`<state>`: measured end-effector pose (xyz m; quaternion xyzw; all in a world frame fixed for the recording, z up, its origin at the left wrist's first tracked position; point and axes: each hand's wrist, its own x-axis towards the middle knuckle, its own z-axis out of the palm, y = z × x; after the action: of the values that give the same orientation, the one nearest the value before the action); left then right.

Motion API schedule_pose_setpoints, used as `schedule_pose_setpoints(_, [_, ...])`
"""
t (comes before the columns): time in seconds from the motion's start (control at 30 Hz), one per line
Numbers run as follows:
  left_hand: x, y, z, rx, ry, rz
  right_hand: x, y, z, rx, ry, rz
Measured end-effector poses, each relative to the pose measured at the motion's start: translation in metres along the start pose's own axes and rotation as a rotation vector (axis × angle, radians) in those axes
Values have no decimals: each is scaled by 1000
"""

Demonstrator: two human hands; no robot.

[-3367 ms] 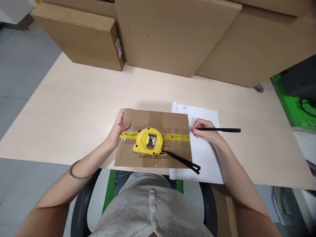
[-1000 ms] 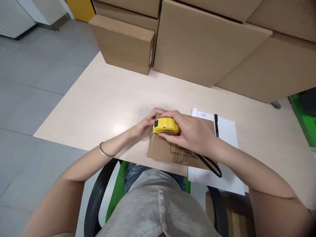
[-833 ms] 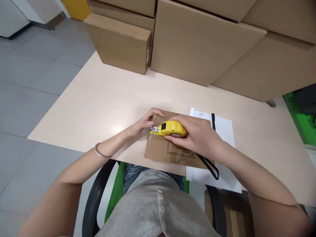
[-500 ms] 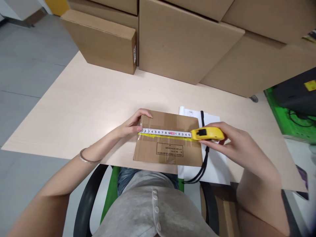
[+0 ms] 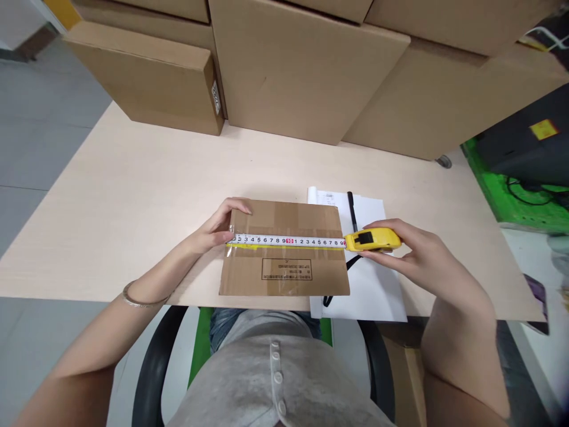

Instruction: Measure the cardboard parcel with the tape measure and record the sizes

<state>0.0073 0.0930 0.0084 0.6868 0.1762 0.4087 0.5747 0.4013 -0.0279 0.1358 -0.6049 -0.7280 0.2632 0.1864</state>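
A small brown cardboard box (image 5: 287,220), with printed text inside a black frame, lies near the table's front edge. My left hand (image 5: 217,228) grips its left side, the thumb pressing the end of the metal blade (image 5: 267,240) there. The blade runs straight across the box to its right edge, with the red 10 mark near the middle. My right hand (image 5: 411,249) is closed around the yellow tape measure (image 5: 377,239), just past the box's right edge. White paper (image 5: 377,296) and a black pen (image 5: 352,207) lie partly under the box and tape measure; a black strap loops there too.
Large cardboard boxes (image 5: 302,71) stand along the back of the table (image 5: 155,178), with a flatter box (image 5: 146,83) at the left. A green container (image 5: 493,201) holding dark equipment is at the right. A phone (image 5: 537,296) lies at the right edge.
The blade is pulled out farther, from about 15 to nearly 20 on its scale. The tape measure now sits beyond the box's right edge instead of over it. The view has shifted slightly.
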Motion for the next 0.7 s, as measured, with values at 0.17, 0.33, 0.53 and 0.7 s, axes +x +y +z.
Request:
schedule_pose_setpoints(0.17, [0,-2,-1,-6,6,3,-4,-11,-11,-43,-9,-47])
schedule_pose_setpoints(0.33, [-1,-3,-1,6,23,-35,24,-51,0,-130,-31,-228])
schedule_pose_setpoints(0.53, [1,-1,2,14,94,-12,74,-95,63,-169,-48,-515])
schedule_pose_setpoints(0.7, [-3,5,9,23,285,-223,60,-94,67,-41,165,-495])
